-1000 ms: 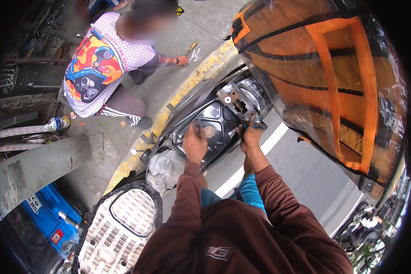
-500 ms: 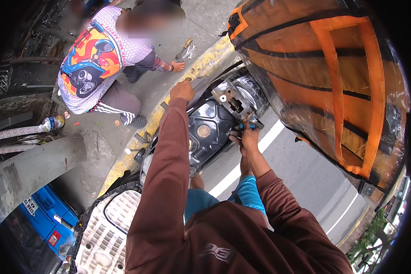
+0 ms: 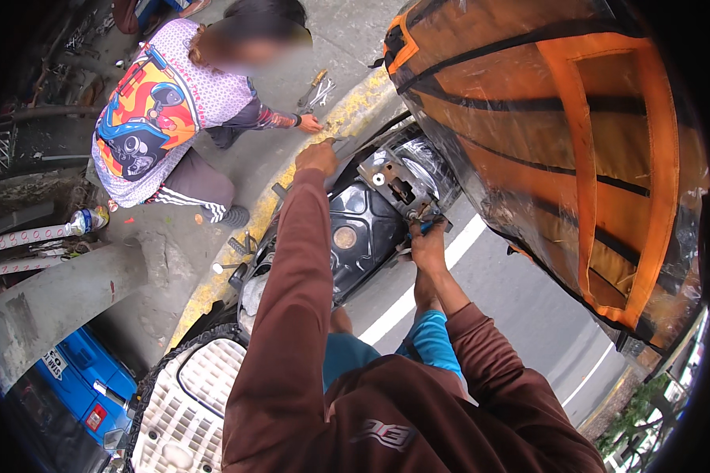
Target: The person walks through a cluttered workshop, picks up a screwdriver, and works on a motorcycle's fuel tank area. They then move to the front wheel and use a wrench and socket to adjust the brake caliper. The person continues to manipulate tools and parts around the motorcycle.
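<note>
My left hand (image 3: 317, 158) is closed at the far left edge of the motorcycle, beside the kerb. What its fingers hold is hidden; a thin grey piece shows just past them. My right hand (image 3: 428, 248) is closed on a blue-and-black handled tool (image 3: 427, 226), its kind unclear. This hand is at the right edge of a metal bracket (image 3: 401, 185) with a dark slot and a white round piece. Nearer to me is the motorcycle's glossy black body part (image 3: 361, 225), with a round tan spot in its middle.
A big orange-and-black bag (image 3: 528, 150) under clear plastic fills the right. Across the yellow kerb (image 3: 201, 303), a person (image 3: 166, 118) crouches, one hand at the kerb by several wrenches (image 3: 321, 93). A white gridded seat underside (image 3: 185, 402) and a grey post (image 3: 71, 303) are at left.
The view has shifted slightly. My right hand has turned a little around the tool at the bracket. My left hand stays at the motorcycle's far edge. The crouching person leans a bit differently.
</note>
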The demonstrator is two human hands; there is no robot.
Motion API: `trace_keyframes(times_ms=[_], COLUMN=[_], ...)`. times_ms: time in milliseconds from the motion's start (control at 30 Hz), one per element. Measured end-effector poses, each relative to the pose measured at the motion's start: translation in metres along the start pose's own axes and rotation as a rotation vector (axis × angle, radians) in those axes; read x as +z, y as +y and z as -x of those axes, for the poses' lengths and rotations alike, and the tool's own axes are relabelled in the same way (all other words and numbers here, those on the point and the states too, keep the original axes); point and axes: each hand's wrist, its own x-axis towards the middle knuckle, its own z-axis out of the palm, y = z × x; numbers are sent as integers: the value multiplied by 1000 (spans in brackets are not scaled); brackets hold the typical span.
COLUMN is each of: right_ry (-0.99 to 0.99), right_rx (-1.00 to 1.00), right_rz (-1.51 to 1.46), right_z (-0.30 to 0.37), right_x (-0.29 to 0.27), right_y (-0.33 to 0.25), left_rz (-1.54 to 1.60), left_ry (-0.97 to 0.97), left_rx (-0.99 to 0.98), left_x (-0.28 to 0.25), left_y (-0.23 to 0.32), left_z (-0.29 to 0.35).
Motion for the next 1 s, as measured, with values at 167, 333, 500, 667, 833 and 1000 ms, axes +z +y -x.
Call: trace_keyframes(times_ms=[167,333,500,667,833,1000], right_ry=[-370,-649,-620,-565,-692,-783], right_rx=[-140,-226,-232,-182,-235,-420], right_rz=[652,996,969,970,1057,1299], right_z=[-11,-16,-12,-10,-11,-12], right_x=[-31,-41,-40,-37,-35,-36], right_y=[-37,-77,-83,-80,-81,-89], left_rz=[-46,-38,34,69,82,351], left_ry=[-42,-62,-27,-14,89,395], left_rx=[34,22,2,32,24,94], left_x=[10,13,13,12,10,12], left_y=[-6,-16,-21,-19,-12,-3], left_z=[-7,-2,6,7,13,58])
